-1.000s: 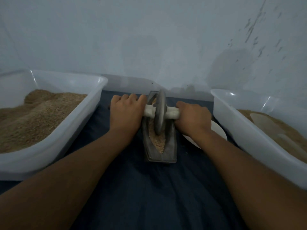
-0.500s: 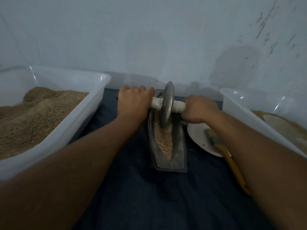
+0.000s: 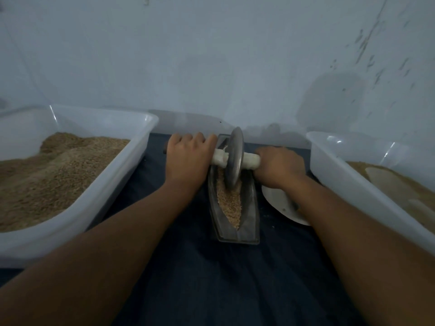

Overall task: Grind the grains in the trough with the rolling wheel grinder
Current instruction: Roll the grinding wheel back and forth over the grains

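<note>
Head camera is showing the left hand point(image 3: 188, 158) and right hand point(image 3: 279, 167) curling their fingers around the handle point(image 3: 251, 160), pressing the wheel point(image 3: 233, 161) into grains point(image 3: 229, 203) in the trough point(image 3: 249, 222), toward its twelve-o'clock end. Grinding is underway; the next pass likely needs a steady pull toward six o'clock.

The trough point(image 3: 234, 208) lay lengthwise on the cloth point(image 3: 211, 278), grains point(image 3: 229, 203) in it. The wheel point(image 3: 233, 161) stood in the trough's far half, its axle crossing above. Left of the trough sat a tub point(image 3: 98, 198) of grain; right of it, a plate point(image 3: 280, 203), then another tub point(image 3: 353, 182). Behind the trough rose the wall point(image 3: 211, 67).
</note>
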Available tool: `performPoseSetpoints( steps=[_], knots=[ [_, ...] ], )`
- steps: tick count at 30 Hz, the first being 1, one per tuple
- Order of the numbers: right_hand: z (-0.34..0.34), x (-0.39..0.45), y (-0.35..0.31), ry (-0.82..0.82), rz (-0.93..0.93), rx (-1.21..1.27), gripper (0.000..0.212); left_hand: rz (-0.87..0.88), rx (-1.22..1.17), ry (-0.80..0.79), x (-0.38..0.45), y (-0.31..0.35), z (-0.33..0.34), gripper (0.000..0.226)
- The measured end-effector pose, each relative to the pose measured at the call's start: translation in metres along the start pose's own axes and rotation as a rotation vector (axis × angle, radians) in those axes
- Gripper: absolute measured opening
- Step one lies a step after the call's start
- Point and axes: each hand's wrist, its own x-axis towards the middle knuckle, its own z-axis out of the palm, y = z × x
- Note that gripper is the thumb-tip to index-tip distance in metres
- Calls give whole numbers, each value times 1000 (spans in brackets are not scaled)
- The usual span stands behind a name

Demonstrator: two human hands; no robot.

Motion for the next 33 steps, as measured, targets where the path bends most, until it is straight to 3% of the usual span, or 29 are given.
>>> performPoseSetpoints(
  steps=[9,28,33],
  knots=[
    [7,-39,-12,301,-42,-29,13,-15,10,104,-24,3,-16,13],
    [2,-93,-22,641,-74,126,15,-56,-54,197,-62,9,-45,5],
    [12,-101,-21,707,-53,164,16,-52,-126,307,-65,11,-50,19]
  ],
)
